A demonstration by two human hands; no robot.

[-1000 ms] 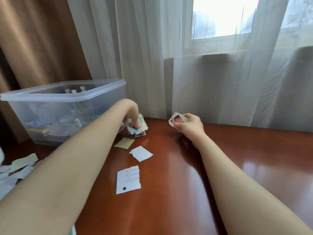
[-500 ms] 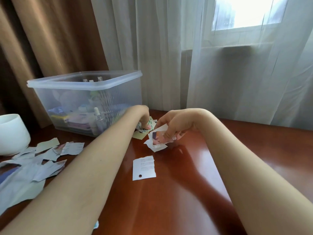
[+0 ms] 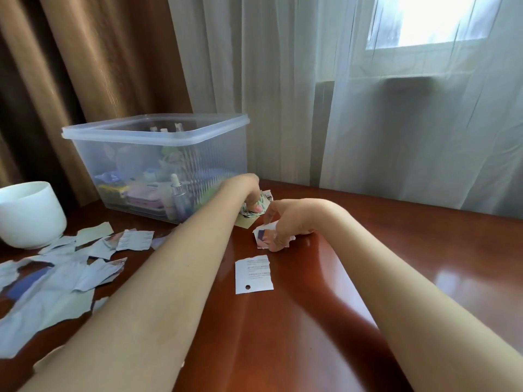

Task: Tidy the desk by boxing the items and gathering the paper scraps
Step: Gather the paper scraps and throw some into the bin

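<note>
View down two bare forearms reaching across a glossy reddish-brown wooden tabletop. The left hand sits just beside a clear plastic storage box that holds bottles and other items. Its fingers are curled tight round a small wad of green-and-white paper scraps. The right hand is just beside it, fingers curled downward, pinching a few white-and-purple torn scraps against the tabletop. A pale yellow scrap lies flat beneath the left hand's wad. A white printed scrap with a punched hole lies near, toward the viewer. Many pale blue torn pieces lie spread well to the left, near a round white bowl.

The step seems to be collecting loose scraps into one bundle. Done well, the right hand would pass its pieces into the left wad before reaching for more. Flat scraps on this slick surface probably need sliding, or a fingernail under one corner.
</note>
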